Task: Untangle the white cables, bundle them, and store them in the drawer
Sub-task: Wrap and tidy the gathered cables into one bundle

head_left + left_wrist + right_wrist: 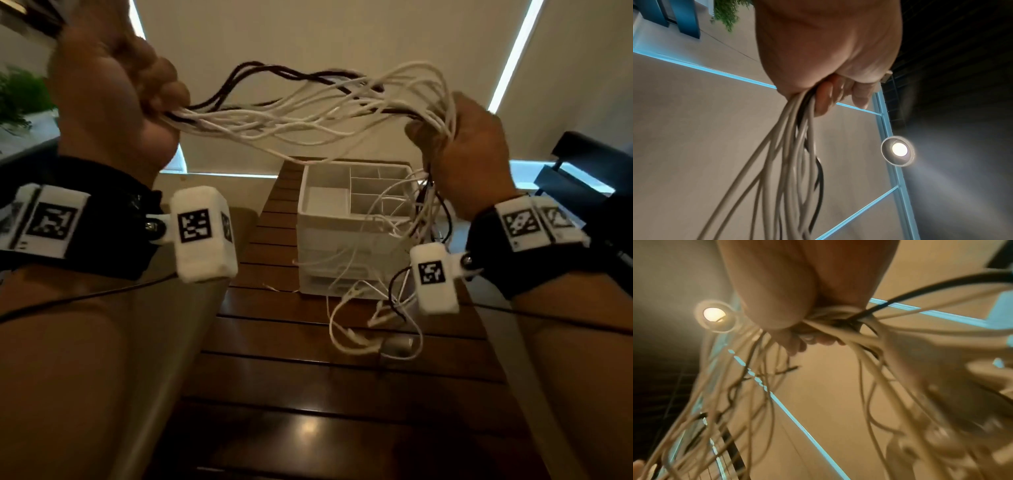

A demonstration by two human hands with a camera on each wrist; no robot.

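Note:
A tangle of white cables (301,116) mixed with a few black cables (274,72) stretches in the air between my two raised hands. My left hand (137,96) grips one end in a fist at upper left; the left wrist view shows its fingers (824,99) curled round the white cables (789,146). My right hand (459,144) grips the other end at right, with the white cables (838,331) bunched in its fist in the right wrist view. Loose ends hang from it down over the white drawer unit (329,240) to the table.
The drawer unit stands on a dark wooden slatted table (308,377), its top tray split into several compartments. Cable ends and a small white plug (397,344) lie in front of it. A dark chair (582,161) is at far right, a plant (20,96) at far left.

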